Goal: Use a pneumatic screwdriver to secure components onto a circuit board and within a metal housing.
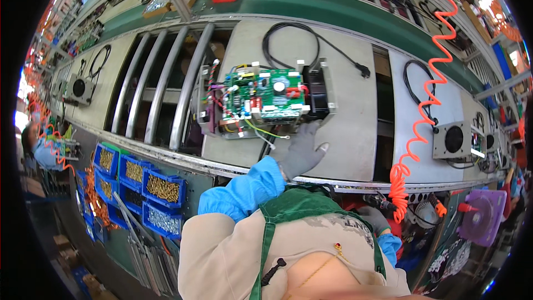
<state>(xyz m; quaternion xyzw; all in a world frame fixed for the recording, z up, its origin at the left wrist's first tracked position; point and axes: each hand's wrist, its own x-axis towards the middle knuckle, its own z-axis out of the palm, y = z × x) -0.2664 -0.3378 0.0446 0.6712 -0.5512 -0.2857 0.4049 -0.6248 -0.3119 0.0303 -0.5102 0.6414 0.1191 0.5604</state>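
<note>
An open electronic unit (pixel 266 94) with a green circuit board, coloured wires and a black fan (pixel 317 95) at its right end stands on a pale board on the line. My left hand (pixel 302 153), in a grey glove and blue sleeve, is at the unit's near right corner. Its fingers are stretched out and the thumb is apart. A yellow-green wire (pixel 269 132) with a ring end hangs off the unit's near side. My right hand (pixel 376 219), also gloved grey, is low at the right beside a dark hand tool (pixel 380 201); its fingers are mostly hidden.
Blue bins (pixel 162 187) of brass and silver screws stand at the lower left. Metal rollers (pixel 189 86) lie left of the board. An orange coiled hose (pixel 413 144) hangs at the right, before another fan unit (pixel 452 140). A black power cable (pixel 266 41) loops behind the unit.
</note>
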